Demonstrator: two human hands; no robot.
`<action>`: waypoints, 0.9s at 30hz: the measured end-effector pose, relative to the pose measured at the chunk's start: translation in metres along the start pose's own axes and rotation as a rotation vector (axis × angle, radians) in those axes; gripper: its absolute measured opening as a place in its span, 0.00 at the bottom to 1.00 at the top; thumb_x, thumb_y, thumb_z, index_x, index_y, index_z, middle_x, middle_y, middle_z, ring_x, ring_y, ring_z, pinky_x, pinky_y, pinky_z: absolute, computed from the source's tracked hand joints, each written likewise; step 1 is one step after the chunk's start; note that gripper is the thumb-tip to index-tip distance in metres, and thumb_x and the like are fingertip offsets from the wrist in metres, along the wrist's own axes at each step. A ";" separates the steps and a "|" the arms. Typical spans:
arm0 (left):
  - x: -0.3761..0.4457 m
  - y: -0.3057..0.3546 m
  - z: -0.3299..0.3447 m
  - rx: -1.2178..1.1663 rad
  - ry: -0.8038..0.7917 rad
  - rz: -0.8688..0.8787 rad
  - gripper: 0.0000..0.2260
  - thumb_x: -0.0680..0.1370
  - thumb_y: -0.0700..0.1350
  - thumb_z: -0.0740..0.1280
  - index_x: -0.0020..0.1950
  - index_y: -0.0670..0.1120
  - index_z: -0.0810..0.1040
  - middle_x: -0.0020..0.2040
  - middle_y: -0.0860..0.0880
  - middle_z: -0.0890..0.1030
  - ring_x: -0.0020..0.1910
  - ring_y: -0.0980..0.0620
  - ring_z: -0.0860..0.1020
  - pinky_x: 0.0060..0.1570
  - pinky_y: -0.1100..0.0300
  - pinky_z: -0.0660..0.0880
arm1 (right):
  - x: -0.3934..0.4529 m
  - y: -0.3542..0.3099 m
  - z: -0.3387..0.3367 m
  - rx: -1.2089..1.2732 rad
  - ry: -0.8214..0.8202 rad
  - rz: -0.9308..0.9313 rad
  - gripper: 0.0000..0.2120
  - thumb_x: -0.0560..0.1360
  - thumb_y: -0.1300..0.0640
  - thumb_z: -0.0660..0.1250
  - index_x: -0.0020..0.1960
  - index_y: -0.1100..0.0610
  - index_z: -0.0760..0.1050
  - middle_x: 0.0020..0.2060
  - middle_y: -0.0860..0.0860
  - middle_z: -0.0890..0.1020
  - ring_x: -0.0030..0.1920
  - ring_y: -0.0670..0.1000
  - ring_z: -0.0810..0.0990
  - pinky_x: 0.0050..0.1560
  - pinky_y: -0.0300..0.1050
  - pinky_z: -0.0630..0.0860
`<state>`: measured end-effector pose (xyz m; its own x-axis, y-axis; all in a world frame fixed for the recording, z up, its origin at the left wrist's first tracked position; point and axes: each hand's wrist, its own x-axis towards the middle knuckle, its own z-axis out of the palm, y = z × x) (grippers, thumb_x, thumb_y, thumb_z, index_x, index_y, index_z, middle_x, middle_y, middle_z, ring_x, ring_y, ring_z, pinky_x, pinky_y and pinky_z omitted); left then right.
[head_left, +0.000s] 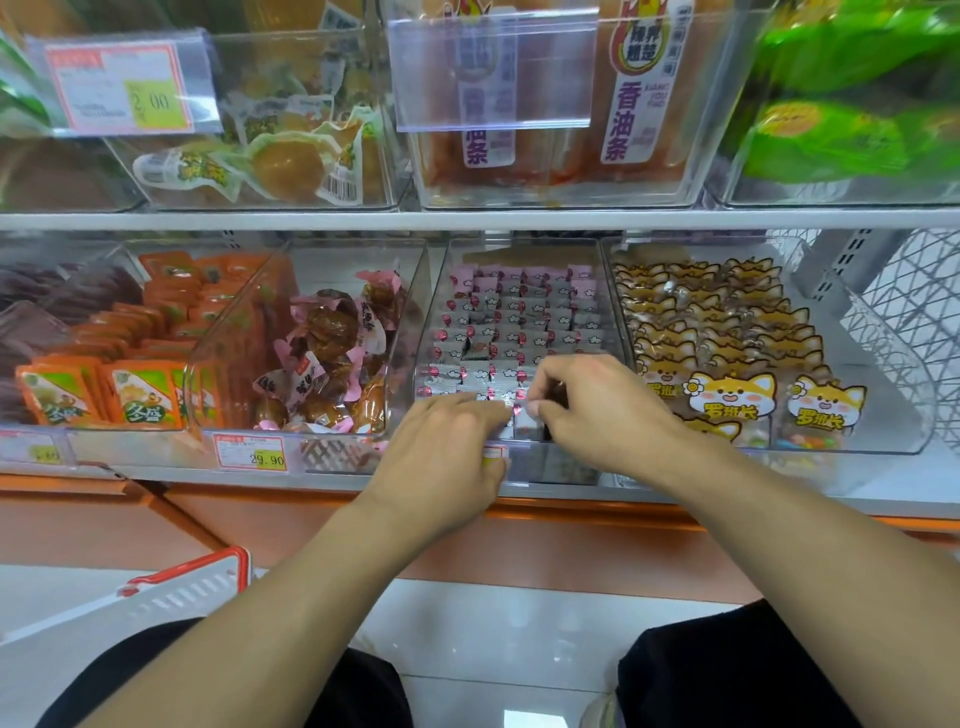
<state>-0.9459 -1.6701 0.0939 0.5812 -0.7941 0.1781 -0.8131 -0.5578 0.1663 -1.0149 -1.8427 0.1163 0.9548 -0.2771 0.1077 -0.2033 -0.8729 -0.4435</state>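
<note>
A clear plastic bin (613, 291) on the lower shelf holds rows of small silver-and-pink snack packets (519, 322). Both my hands reach into its front end. My left hand (441, 457) lies over the front rim with fingers curled down onto the front-row packets. My right hand (592, 410) is curled, its fingertips pinching a small packet (527, 413) at the front row. The fingertips of both hands nearly meet there. How the left fingers hold the packets is hidden.
Neighbouring clear bins hold brown wrapped snacks (327, 358), orange packets (135, 364) and cat-print packets (727, 358). An upper shelf (467, 218) carries more bins. A price tag (252, 452) hangs on the shelf edge. A red-and-white basket (182, 587) sits low left.
</note>
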 end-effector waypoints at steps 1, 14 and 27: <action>0.001 0.000 -0.001 -0.013 0.010 -0.002 0.16 0.76 0.53 0.69 0.63 0.51 0.78 0.59 0.53 0.82 0.62 0.50 0.76 0.66 0.54 0.68 | 0.000 0.000 -0.001 0.103 0.053 0.013 0.07 0.79 0.52 0.68 0.42 0.47 0.75 0.37 0.41 0.81 0.41 0.44 0.79 0.43 0.46 0.77; 0.002 -0.002 -0.027 -1.209 0.259 -0.462 0.09 0.78 0.44 0.73 0.58 0.49 0.82 0.45 0.50 0.87 0.45 0.55 0.85 0.43 0.65 0.79 | 0.001 0.002 -0.032 1.496 0.234 0.440 0.02 0.81 0.66 0.64 0.50 0.65 0.75 0.45 0.59 0.87 0.45 0.52 0.88 0.46 0.45 0.85; 0.005 -0.014 -0.034 -1.512 0.225 -0.645 0.05 0.77 0.36 0.71 0.52 0.38 0.82 0.41 0.41 0.86 0.41 0.50 0.85 0.38 0.65 0.81 | -0.001 0.007 -0.033 1.550 0.013 0.558 0.05 0.81 0.63 0.65 0.54 0.64 0.76 0.49 0.64 0.86 0.48 0.62 0.87 0.44 0.50 0.85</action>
<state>-0.9310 -1.6579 0.1254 0.8902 -0.4169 -0.1840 0.2335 0.0706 0.9698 -1.0245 -1.8617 0.1422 0.8392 -0.4098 -0.3574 -0.0951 0.5364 -0.8386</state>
